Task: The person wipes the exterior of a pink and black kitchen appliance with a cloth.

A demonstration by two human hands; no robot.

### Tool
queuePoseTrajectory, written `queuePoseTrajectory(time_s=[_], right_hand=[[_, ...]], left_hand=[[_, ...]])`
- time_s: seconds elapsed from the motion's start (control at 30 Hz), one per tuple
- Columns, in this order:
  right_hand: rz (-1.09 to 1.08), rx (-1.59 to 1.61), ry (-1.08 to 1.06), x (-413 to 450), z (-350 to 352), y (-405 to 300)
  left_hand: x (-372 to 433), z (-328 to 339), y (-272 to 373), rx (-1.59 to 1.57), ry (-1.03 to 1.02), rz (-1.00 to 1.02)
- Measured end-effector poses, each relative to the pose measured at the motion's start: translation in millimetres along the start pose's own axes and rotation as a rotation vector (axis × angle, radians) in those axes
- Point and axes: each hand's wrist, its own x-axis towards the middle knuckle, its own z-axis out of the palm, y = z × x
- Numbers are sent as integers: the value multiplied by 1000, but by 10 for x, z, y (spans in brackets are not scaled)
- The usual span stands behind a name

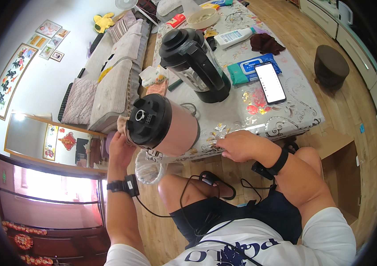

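Observation:
The pink motor base of a blender point(181, 129) stands at the table's near left corner, its black top point(148, 119) with a round coupling and a socket facing me. My left hand point(121, 146) holds a beige cloth point(122, 128) against the left side of that black top. Some of the left fingers are hidden behind the base. My right hand point(241, 144) is at the table's near edge, fingers curled in, with nothing visible in it. Behind the base, the blender's clear jug point(191, 74), with black lid and handle, stands upright.
On the flowered tablecloth point(228, 114) lie a phone point(270, 83), a wipes pack point(241, 71), a white bottle point(235, 38), a dark brown cloth point(266, 44) and a beige bowl point(203, 18). A lined bin point(149, 169) stands below; an open cardboard box point(344, 176) is at right.

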Motion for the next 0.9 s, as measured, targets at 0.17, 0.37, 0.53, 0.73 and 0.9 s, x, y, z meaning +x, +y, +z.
queuePoseTrajectory(time_s=[0.17,0.37,0.53,0.73,0.9], right_hand=[[-2,-8,3,-29,1,19],[6,-43,-11,-30,-43,-69],[18,-57,-23,-26,-42,-58],[11,-43,-11,-13,-16,-39],[3,-14,-5,-11,19,26]], left_hand=[[-498,92,-221,-76,-113,118],[-470,-53,-424,108,18,263],[-195,486,-307,-142,-25,246],[-256,950,-382,35,299,351],[-676,1217,-675,187,450,432]])
